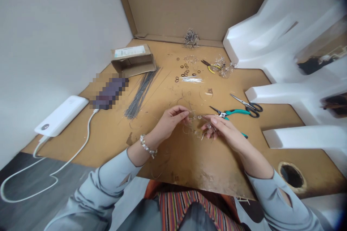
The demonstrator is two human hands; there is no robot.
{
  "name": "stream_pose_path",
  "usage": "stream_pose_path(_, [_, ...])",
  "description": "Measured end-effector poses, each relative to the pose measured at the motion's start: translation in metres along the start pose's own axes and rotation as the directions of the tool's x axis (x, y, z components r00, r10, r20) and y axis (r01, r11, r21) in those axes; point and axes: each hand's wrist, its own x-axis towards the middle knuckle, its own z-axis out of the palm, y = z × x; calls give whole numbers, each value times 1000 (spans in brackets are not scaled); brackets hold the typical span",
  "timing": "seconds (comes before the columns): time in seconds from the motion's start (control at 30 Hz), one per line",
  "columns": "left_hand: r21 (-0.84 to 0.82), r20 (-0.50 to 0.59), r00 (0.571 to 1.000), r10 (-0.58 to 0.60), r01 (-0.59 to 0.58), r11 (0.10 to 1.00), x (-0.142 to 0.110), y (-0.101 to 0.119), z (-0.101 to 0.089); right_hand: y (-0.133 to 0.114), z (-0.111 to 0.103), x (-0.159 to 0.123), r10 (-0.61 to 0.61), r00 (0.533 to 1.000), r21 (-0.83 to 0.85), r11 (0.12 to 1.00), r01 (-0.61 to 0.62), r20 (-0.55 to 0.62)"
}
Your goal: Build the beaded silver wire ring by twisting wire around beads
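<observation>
Over the middle of the table, my left hand is closed in a pinch, thumb against forefinger, on a thin wire end of a beaded wire piece. My right hand is curled around the other side of this piece, thumb on top. Clear round beads and short wire ends stick out between the two hands. Under and beside the right hand lie pliers with teal handles, partly covered by it. Black-handled scissors rest just behind them.
Grey wires lie in a bundle before an open cardboard box. Dark rings, silvery pins and yellow-handled pliers lie further back. A cabled white power bank sits left; white foam borders the right.
</observation>
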Motion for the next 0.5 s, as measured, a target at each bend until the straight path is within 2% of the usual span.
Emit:
stream_pose_path(0.1, [-68,-34,999,-34,31,997,0,2,0,2,0,1,32,998,0,999,-32,51])
stream_pose_path(0.23, [-254,-41,994,-99,86,964,1,5,-2,6,0,2,62,992,-39,998,-59,106])
stream_pose_path(0.37, [-369,-43,993,-107,83,926,2,6,-5,9,3,2,84,981,-7,996,-85,173])
stream_pose_path(0.5, [-404,-58,994,-97,65,913,3,5,-6,15,8,4,7,981,33,999,-14,195])
